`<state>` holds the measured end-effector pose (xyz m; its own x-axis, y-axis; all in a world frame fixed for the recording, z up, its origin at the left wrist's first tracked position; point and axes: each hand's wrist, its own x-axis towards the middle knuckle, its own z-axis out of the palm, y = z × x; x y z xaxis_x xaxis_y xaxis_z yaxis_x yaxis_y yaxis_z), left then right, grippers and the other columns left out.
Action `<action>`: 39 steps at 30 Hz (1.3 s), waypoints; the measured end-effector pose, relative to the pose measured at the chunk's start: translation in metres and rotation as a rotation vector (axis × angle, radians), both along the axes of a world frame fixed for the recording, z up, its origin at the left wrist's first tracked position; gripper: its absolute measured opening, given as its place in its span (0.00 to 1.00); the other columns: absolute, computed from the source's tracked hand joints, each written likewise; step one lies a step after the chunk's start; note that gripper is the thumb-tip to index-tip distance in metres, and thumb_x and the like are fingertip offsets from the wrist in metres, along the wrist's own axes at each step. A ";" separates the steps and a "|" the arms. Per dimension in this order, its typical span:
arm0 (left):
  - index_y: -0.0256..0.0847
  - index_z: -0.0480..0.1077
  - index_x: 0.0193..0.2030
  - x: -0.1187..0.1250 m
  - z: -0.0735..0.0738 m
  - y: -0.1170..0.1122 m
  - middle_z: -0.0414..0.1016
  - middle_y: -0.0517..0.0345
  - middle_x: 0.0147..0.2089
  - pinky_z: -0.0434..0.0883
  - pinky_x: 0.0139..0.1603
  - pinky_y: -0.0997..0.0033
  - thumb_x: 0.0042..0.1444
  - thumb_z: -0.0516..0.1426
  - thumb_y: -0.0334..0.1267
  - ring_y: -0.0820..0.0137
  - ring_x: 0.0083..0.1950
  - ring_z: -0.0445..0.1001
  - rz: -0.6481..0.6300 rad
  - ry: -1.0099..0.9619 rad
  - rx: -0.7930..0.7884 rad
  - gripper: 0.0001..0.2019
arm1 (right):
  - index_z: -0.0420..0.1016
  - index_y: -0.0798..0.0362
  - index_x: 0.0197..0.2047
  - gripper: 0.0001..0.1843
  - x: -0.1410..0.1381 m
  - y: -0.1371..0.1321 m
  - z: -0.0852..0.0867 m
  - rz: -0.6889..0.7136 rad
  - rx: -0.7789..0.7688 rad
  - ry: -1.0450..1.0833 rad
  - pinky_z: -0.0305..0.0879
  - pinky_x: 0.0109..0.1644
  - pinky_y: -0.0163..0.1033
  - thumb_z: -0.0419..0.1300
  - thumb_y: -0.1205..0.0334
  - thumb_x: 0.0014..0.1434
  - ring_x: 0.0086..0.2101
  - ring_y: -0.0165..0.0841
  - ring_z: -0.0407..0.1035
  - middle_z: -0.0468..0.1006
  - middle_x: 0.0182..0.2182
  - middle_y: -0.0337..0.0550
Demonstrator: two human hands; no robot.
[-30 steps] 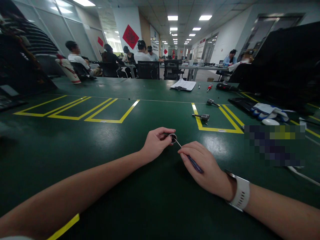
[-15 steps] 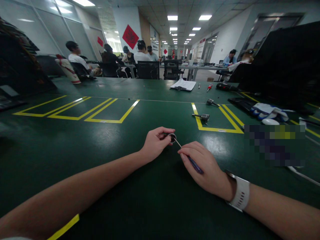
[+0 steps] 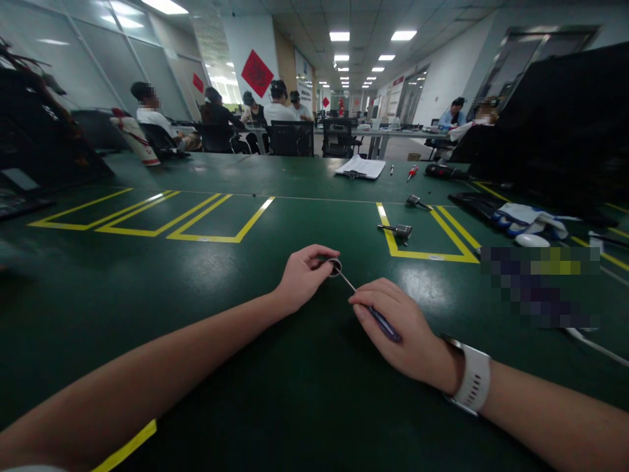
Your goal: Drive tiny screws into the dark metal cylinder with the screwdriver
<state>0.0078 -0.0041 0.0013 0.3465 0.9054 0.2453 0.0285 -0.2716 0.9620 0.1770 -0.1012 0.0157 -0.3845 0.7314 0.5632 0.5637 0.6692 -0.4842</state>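
Between the thumb and fingers of my left hand [image 3: 305, 278] is a small round metal ring-like part [image 3: 335, 267], its opening turned toward my right side. My right hand [image 3: 393, 321] grips a thin screwdriver-like tool [image 3: 386, 325] with a dark purple handle. The tool's slim metal shaft reaches into or against the ring's opening; its very tip is too small to make out. Both hands are held over the green table [image 3: 246, 387]. Beyond them lie two metal parts with stems, one [image 3: 401, 231] near the yellow tape and another [image 3: 417, 201] farther back.
Yellow tape outlines [image 3: 206, 238] mark the table. At the back lie a clipboard with papers [image 3: 360, 166], a red screwdriver [image 3: 411, 172] and a dark power tool [image 3: 445, 171]. White-and-blue gloves [image 3: 531, 218] and a white mouse [image 3: 532, 240] are on the right. Several people sit beyond.
My left hand has shifted slightly left and up with the ring-like part, and more of the tool's shaft shows. My right hand has hardly moved.
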 end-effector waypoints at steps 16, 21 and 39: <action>0.39 0.69 0.38 -0.021 0.006 0.033 0.68 0.53 0.40 0.65 0.45 0.59 0.45 0.61 0.36 0.61 0.45 0.65 0.161 0.768 0.675 0.12 | 0.71 0.52 0.38 0.07 0.005 0.014 0.005 -0.083 -0.485 0.298 0.68 0.39 0.41 0.53 0.61 0.59 0.36 0.33 0.71 0.76 0.34 0.42; 0.40 0.61 0.41 -0.021 -0.002 0.038 0.69 0.56 0.38 0.66 0.37 0.65 0.44 0.62 0.38 0.66 0.38 0.68 0.080 0.618 0.442 0.19 | 0.69 0.54 0.36 0.07 0.005 0.018 0.011 -0.060 -0.625 0.491 0.67 0.42 0.43 0.56 0.58 0.57 0.35 0.33 0.70 0.75 0.33 0.42; 0.38 0.63 0.27 -0.020 -0.004 0.037 0.64 0.63 0.27 0.59 0.29 0.74 0.49 0.58 0.39 0.74 0.29 0.63 0.003 0.642 0.564 0.09 | 0.70 0.52 0.36 0.07 -0.013 0.028 0.000 0.018 -0.536 0.538 0.62 0.42 0.42 0.53 0.59 0.59 0.37 0.33 0.67 0.73 0.35 0.41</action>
